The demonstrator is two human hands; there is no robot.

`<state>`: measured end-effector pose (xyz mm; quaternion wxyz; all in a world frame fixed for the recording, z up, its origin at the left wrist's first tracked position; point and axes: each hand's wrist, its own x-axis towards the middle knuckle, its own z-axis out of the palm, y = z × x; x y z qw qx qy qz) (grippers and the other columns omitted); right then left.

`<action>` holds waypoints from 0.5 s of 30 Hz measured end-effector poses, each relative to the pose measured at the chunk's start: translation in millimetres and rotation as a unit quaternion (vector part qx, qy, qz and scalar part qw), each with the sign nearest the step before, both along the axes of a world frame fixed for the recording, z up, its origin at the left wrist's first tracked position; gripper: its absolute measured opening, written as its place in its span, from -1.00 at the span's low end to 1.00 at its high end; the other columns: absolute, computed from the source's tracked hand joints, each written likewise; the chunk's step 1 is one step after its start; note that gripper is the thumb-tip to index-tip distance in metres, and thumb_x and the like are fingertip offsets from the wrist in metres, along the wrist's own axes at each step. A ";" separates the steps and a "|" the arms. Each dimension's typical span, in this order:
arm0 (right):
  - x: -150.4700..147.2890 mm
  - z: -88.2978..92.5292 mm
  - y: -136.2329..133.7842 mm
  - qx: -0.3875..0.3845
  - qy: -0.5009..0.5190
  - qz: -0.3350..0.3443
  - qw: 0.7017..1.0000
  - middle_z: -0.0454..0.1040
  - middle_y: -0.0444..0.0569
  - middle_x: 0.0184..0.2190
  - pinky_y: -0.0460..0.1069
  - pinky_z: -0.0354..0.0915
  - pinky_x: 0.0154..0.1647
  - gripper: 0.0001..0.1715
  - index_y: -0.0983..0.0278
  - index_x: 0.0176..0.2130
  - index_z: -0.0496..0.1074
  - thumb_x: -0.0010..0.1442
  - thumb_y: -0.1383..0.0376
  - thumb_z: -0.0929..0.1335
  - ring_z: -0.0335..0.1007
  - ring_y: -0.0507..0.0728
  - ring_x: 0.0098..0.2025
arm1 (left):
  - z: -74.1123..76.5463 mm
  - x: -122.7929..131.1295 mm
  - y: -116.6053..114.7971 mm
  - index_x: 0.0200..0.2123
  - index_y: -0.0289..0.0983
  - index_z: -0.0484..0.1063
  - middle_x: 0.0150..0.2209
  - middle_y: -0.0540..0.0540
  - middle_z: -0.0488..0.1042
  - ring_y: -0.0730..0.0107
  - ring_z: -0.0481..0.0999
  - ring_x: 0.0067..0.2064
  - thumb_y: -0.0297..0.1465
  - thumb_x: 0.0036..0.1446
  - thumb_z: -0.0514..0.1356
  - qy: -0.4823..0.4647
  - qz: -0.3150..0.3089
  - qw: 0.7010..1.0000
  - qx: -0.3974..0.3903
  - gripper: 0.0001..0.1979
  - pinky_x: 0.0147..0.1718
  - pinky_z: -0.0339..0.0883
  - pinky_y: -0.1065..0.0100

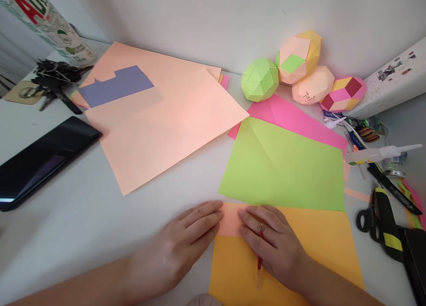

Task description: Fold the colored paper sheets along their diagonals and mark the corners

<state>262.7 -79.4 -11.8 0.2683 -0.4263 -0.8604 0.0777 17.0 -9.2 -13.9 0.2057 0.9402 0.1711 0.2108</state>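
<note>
A small peach paper piece point(230, 220) lies across the top of an orange sheet point(319, 248). My left hand point(186, 244) rests flat, fingers stretched together, their tips at the left edge of the peach piece. On its right side, the fingertips of my right hand point(274, 244) press down. A slim red pencil point(259, 262) sits between the fingers of that hand and points toward me. Just beyond both hands is a green sheet point(289, 168), partly over a pink sheet point(286, 113).
Large peach sheets point(159, 128) and a purple paper piece point(118, 87) lie back left, near a phone point(49, 159) and keys point(53, 81). Faceted paper balls point(259, 80) stand by the wall. Scissors point(369, 217), a cutter point(389, 226) and a glue bottle point(372, 155) are at right.
</note>
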 end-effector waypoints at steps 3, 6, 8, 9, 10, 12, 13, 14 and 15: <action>0.8 -2.8 -2.3 -0.001 0.004 -0.004 1.000 0.49 0.19 -0.01 0.21 0.35 0.01 -0.72 0.45 -0.07 0.45 0.29 0.50 0.22 0.29 0.27 0.12 | -1.0 -2.0 2.9 0.08 -0.41 0.34 0.10 -0.22 0.40 0.21 0.16 0.28 -0.59 0.32 -0.13 -0.004 -0.013 1.000 0.005 -0.63 0.18 0.25 0.20; 1.2 -4.4 -3.4 -0.004 -0.003 0.000 1.000 0.48 0.18 0.01 0.22 0.35 0.01 -0.71 0.44 -0.06 0.44 0.30 0.48 0.22 0.27 0.28 0.14 | -0.2 -1.7 3.9 0.07 -0.43 0.34 0.09 -0.24 0.41 0.20 0.18 0.27 -0.60 0.31 -0.12 -0.009 -0.014 1.000 0.010 -0.63 0.16 0.27 0.20; 1.2 -3.9 -2.9 0.001 -0.005 -0.001 1.000 0.49 0.18 0.01 0.22 0.37 0.00 -0.71 0.44 -0.06 0.44 0.31 0.48 0.21 0.27 0.27 0.14 | 0.1 -1.5 4.6 0.05 -0.45 0.35 0.08 -0.27 0.42 0.19 0.18 0.27 -0.62 0.29 -0.11 -0.012 -0.019 1.000 0.012 -0.64 0.16 0.28 0.20; 1.2 -3.3 -2.4 0.003 -0.006 -0.002 1.000 0.49 0.17 0.00 0.22 0.38 0.00 -0.71 0.43 -0.06 0.44 0.31 0.47 0.21 0.27 0.26 0.14 | 0.1 -1.5 4.9 0.05 -0.45 0.35 0.08 -0.28 0.42 0.18 0.18 0.27 -0.63 0.28 -0.10 -0.014 -0.020 1.000 0.012 -0.64 0.16 0.28 0.19; 1.1 -2.7 -2.0 0.006 -0.006 -0.004 1.000 0.50 0.16 -0.01 0.21 0.38 -0.01 -0.71 0.41 -0.06 0.45 0.31 0.47 0.20 0.28 0.25 0.13 | 0.0 -1.7 5.1 0.04 -0.46 0.35 0.07 -0.29 0.42 0.18 0.18 0.27 -0.64 0.27 -0.10 -0.015 -0.021 1.000 0.012 -0.64 0.16 0.29 0.18; 1.1 -2.0 -1.5 0.009 -0.008 -0.006 1.000 0.51 0.16 -0.02 0.20 0.40 -0.01 -0.71 0.40 -0.06 0.45 0.31 0.47 0.21 0.29 0.24 0.13 | 0.0 -2.0 5.5 0.04 -0.46 0.35 0.07 -0.30 0.42 0.17 0.18 0.27 -0.65 0.26 -0.10 -0.015 -0.023 1.000 0.011 -0.63 0.14 0.30 0.15; 1.1 -1.9 -1.5 0.009 -0.009 -0.005 1.000 0.51 0.16 -0.02 0.20 0.40 -0.01 -0.71 0.40 -0.06 0.45 0.31 0.47 0.21 0.29 0.24 0.13 | 0.1 -2.1 5.7 0.04 -0.46 0.35 0.07 -0.31 0.42 0.16 0.18 0.27 -0.66 0.26 -0.11 -0.013 -0.026 1.000 0.012 -0.63 0.14 0.31 0.14; 1.1 -2.2 -1.6 0.009 -0.008 -0.004 1.000 0.51 0.17 -0.02 0.20 0.40 -0.01 -0.71 0.41 -0.06 0.45 0.31 0.47 0.21 0.29 0.24 0.14 | 0.5 -2.1 5.8 0.04 -0.46 0.35 0.07 -0.31 0.42 0.15 0.18 0.27 -0.65 0.26 -0.11 -0.011 -0.030 0.999 0.014 -0.63 0.13 0.32 0.13; 1.1 -2.5 -1.9 0.008 -0.007 -0.004 1.000 0.51 0.18 -0.02 0.21 0.40 -0.01 -0.71 0.42 -0.06 0.45 0.30 0.47 0.22 0.29 0.25 0.14 | 1.1 -2.0 6.0 0.04 -0.46 0.36 0.07 -0.32 0.42 0.13 0.19 0.27 -0.64 0.26 -0.11 -0.009 -0.034 0.999 0.017 -0.63 0.13 0.32 0.13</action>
